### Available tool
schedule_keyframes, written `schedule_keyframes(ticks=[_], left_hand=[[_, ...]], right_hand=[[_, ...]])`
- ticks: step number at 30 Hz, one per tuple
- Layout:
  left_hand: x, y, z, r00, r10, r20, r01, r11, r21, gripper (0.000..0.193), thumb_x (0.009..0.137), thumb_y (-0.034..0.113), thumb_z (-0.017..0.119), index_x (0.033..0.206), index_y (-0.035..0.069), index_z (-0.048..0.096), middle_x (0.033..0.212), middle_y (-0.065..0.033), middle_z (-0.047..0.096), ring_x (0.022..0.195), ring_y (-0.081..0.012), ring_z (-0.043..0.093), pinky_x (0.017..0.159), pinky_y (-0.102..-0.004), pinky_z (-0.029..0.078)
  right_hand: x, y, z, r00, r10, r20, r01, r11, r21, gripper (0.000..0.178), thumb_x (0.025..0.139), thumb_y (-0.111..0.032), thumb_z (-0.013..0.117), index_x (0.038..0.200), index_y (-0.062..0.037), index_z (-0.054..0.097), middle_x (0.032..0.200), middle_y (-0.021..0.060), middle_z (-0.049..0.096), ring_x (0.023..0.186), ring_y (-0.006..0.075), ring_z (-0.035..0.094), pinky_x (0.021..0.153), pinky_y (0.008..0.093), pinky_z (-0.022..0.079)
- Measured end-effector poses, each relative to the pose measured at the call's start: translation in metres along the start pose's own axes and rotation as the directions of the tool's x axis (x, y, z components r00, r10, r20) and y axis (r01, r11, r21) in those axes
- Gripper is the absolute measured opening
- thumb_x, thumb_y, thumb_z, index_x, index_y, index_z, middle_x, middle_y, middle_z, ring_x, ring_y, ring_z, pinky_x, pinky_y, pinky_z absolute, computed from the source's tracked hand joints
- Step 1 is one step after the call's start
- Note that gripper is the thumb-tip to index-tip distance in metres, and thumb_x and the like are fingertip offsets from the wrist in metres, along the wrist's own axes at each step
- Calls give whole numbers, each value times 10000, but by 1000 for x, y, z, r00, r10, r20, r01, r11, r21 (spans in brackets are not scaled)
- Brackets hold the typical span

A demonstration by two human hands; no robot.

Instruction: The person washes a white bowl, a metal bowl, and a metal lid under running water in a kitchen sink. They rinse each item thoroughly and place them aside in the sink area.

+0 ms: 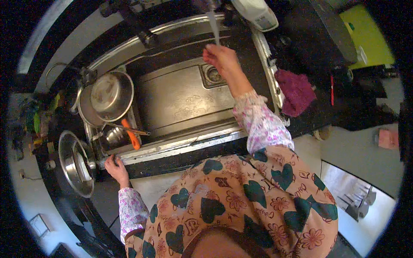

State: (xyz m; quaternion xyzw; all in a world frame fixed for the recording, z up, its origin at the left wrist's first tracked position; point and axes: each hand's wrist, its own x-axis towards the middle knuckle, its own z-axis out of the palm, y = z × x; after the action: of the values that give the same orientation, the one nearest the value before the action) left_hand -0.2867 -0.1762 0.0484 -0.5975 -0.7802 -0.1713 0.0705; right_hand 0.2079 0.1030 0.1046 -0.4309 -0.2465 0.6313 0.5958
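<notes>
My right hand reaches over the far right part of the steel sink, its fingers curled under a stream of water. Whatever those fingers hold, if anything, is hidden. Below that hand lies the drain. My left hand is at the sink's front left corner, fingers bent around a small dark thing that I cannot make out. Near it, steel pots and a utensil with an orange handle sit at the sink's left end. A wide steel bowl stands tilted beside my left hand.
A maroon cloth lies on the dark counter right of the sink. At the back right corner is a white plastic jug. Farther right are a red stick-like thing and a lime-green panel.
</notes>
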Motion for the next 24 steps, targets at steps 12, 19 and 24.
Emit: schedule_keyframes(ticks=[12, 19, 24], left_hand=[[7, 5, -1, 997, -48, 55, 48, 999, 11, 259, 831, 153, 566, 1055, 24, 557, 1036, -144, 513, 1013, -318, 462, 879, -413, 370], [1, -8, 10, 999, 38, -15, -39, 999, -14, 264, 821, 148, 570, 1046, 9, 565, 1024, -151, 532, 990, -319, 477, 868, -404, 371], [4, -10, 7, 999, 39, 23, -40, 999, 37, 279, 868, 198, 527, 1072, 9, 550, 1064, -149, 498, 999, -310, 465, 863, -401, 369]], right_hand=[[-47, -27, -66, 818, -292, 496, 338, -453, -825, 282, 696, -150, 673, 955, -51, 627, 1002, 135, 597, 979, 331, 545, 856, 435, 442], [-131, -62, -242, 776, -628, 61, -272, -420, -866, 622, 807, -464, 563, 1320, -152, 402, 1389, 155, 335, 1280, 375, 287, 1010, 594, 218], [-127, -86, -296, 763, -646, -13, -347, -393, -852, 567, 856, -483, 484, 1343, -211, 383, 1415, 121, 318, 1300, 346, 273, 1005, 612, 210]])
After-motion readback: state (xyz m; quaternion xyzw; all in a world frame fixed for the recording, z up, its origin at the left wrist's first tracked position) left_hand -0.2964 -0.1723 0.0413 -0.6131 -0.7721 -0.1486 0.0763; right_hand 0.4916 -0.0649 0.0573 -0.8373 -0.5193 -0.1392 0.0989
